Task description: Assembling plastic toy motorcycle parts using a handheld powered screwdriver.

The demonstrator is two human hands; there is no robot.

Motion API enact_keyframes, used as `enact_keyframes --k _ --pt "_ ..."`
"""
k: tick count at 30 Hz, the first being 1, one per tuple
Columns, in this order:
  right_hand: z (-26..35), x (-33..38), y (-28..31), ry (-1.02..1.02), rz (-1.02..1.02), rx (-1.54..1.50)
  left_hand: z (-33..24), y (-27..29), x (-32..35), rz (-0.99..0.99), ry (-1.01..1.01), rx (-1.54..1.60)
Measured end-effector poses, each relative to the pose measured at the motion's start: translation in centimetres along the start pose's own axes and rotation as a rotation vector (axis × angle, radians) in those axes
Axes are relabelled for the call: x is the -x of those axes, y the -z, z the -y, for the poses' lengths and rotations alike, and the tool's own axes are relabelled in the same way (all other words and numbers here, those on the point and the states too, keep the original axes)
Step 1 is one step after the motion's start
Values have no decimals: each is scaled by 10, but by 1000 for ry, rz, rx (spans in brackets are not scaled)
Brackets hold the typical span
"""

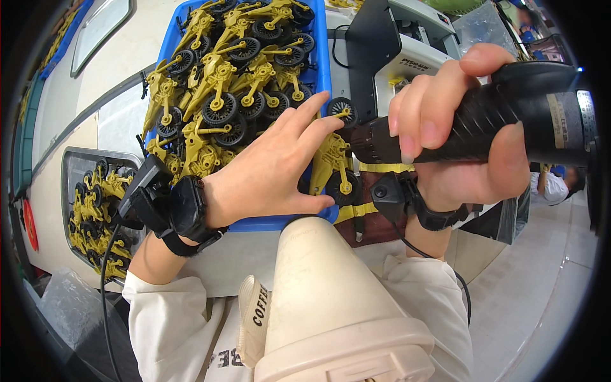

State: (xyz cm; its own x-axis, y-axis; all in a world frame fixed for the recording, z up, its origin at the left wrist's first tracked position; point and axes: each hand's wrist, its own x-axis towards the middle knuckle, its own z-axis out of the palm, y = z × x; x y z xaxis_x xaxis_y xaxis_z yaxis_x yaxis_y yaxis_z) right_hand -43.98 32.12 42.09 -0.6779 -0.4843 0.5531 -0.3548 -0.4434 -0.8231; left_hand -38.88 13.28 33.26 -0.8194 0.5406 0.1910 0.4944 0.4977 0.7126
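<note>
My left hand (273, 169) grips a yellow toy motorcycle part (334, 165) with black wheels at the near edge of a blue tray (321, 63). The tray is heaped with several more of the same yellow parts (235, 76). My right hand (458, 127) is closed round a black electric screwdriver (528, 114), held level, its tip pointing left at the part in my left hand. Both wrists wear black bands with small devices.
A grey and black machine (394, 51) stands behind the screwdriver. A cream-coloured cone (331, 299) rises in front of my chest. At the lower left an opening in the bench (95, 204) holds more yellow parts. Tiled floor (541, 267) lies to the right.
</note>
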Motion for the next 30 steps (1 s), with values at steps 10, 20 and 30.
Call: enact_keyframes --k 10,20,30 --pt "58 14 81 204 -542 295 3 -2 1 -30 -19 -8" --pt "-1 -16 68 96 -640 417 -2 0 -3 -46 2 -7" --pt "14 7 10 109 -57 3 -3 1 -4 -20 28 29"
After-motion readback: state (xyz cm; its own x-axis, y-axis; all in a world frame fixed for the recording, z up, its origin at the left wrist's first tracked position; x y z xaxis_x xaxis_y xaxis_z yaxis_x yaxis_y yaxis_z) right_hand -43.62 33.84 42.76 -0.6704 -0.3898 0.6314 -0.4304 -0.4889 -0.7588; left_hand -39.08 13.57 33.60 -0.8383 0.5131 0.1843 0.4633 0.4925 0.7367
